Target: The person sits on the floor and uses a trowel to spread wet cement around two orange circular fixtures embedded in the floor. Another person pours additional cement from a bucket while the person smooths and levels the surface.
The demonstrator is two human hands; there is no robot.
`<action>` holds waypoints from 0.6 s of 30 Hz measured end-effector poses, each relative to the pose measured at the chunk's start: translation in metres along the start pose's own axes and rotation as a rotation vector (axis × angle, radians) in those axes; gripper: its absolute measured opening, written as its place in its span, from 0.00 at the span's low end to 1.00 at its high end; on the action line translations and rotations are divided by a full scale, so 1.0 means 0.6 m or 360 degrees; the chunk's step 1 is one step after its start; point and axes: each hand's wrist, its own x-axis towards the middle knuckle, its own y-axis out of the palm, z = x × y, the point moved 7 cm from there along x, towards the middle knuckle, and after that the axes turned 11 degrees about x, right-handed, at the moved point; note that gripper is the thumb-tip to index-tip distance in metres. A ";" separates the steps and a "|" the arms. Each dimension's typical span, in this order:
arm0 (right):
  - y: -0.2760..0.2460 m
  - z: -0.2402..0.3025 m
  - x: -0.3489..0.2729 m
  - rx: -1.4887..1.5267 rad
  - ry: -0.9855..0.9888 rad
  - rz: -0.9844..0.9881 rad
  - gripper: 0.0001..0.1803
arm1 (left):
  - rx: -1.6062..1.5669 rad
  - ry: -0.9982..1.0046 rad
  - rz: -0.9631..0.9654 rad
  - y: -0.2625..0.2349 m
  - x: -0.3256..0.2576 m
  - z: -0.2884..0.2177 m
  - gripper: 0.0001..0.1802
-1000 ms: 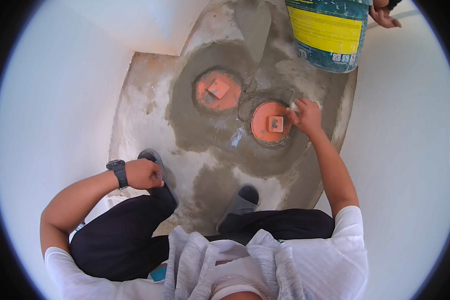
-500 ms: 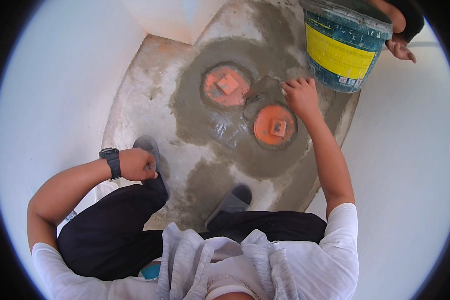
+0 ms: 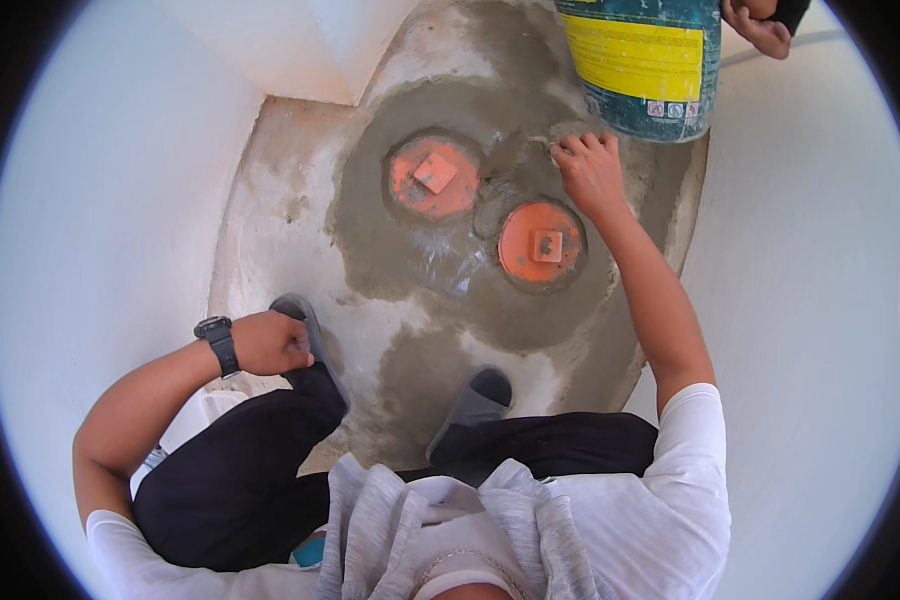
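orange caps [image 3: 538,242], grey cement [image 3: 490,303], teal bucket [image 3: 632,118] with yellow label [image 3: 635,57].

Bucket [image 3: 638,65] blocks way beyond right hand [image 3: 590,174], far right; passage open leftward over orange covers [image 3: 435,176].

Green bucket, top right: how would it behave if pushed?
The bucket looks like rigid plastic, so its wall should barely flex. It narrows toward its base, so a high push might tip it. Its top is out of frame, so weight is uncertain.
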 end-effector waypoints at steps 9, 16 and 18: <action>-0.025 -0.008 -0.052 0.0160 0.0005 -0.0147 0.15 | -0.0016 -0.0076 0.0048 0.002 0.004 0.008 0.17; 0.005 0.005 -0.037 0.0182 0.0002 -0.0101 0.15 | -0.0003 -0.0012 0.0005 -0.015 0.014 -0.011 0.18; 0.016 0.004 -0.050 0.0202 0.0077 -0.0018 0.15 | -0.0023 -0.0035 0.0018 -0.014 0.015 -0.010 0.18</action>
